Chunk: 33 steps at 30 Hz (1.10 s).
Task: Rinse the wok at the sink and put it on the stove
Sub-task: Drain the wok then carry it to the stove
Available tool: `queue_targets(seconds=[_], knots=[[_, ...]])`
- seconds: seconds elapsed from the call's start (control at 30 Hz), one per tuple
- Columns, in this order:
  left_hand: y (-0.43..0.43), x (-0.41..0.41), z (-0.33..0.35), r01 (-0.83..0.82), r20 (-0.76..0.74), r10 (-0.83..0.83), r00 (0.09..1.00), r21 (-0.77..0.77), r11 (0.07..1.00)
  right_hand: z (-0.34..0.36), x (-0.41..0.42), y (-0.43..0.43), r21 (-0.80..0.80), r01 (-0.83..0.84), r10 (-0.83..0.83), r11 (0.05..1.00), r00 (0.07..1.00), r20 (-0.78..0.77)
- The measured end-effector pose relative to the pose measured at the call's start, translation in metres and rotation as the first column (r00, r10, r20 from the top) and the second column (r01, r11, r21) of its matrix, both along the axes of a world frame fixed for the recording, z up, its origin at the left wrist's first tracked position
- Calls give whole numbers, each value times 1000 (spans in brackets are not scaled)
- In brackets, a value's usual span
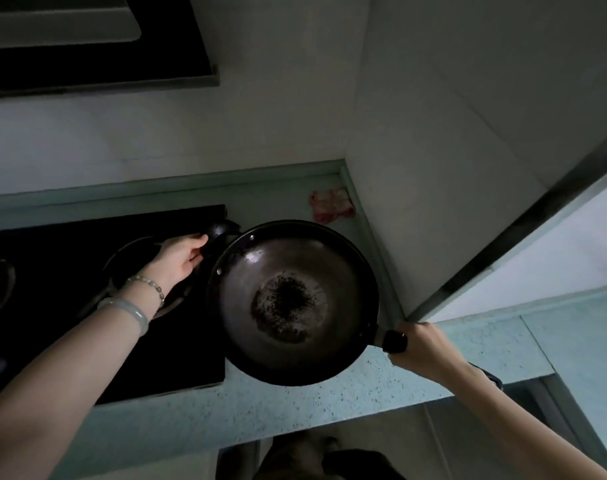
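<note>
A dark round wok (291, 303) with a burnt patch in its bottom hangs above the counter's right end, partly over the black stove (87, 258). My right hand (420, 348) grips its black long handle at the lower right. My left hand (181, 258) holds the small dark helper handle on the wok's far left rim. A burner ring (129, 251) shows under my left wrist. No sink is in view.
A pale blue speckled counter (295, 410) runs along the front. A red-and-white cloth (331, 206) lies in the back corner. White tiled walls meet at the right. A range hood (87, 39) hangs at the upper left. A cabinet door edge (524, 230) juts in from the right.
</note>
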<state>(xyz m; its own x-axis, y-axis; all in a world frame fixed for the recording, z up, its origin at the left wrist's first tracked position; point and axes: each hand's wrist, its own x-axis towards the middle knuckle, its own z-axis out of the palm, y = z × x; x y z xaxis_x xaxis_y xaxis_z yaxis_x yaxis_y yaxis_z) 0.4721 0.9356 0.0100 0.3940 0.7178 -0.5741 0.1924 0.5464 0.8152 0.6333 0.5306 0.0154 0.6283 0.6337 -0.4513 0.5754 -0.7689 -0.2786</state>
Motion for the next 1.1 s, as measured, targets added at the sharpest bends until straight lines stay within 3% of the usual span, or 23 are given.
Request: queue_targets(seconds=[0.5, 0.87, 0.97, 1.03, 1.1], knots=[[70, 69, -38, 93, -59, -93, 994, -2, 996, -29, 10, 53, -47, 106, -104, 993, 994, 30], [92, 91, -46, 103, -74, -100, 992, 43, 994, -39, 12, 75, 3, 174, -174, 985, 985, -6], [88, 92, -42, 198, -206, -160, 965, 178, 964, -40, 8, 83, 12, 200, -199, 980, 980, -18], [81, 87, -38, 342, -445, -160, 881, 366, 865, -41, 4, 88, 7, 210, -210, 978, 977, -28], [65, 79, -30, 397, -513, -104, 852, 505, 766, -43, -1, 92, 2, 232, -231, 973, 971, -63]])
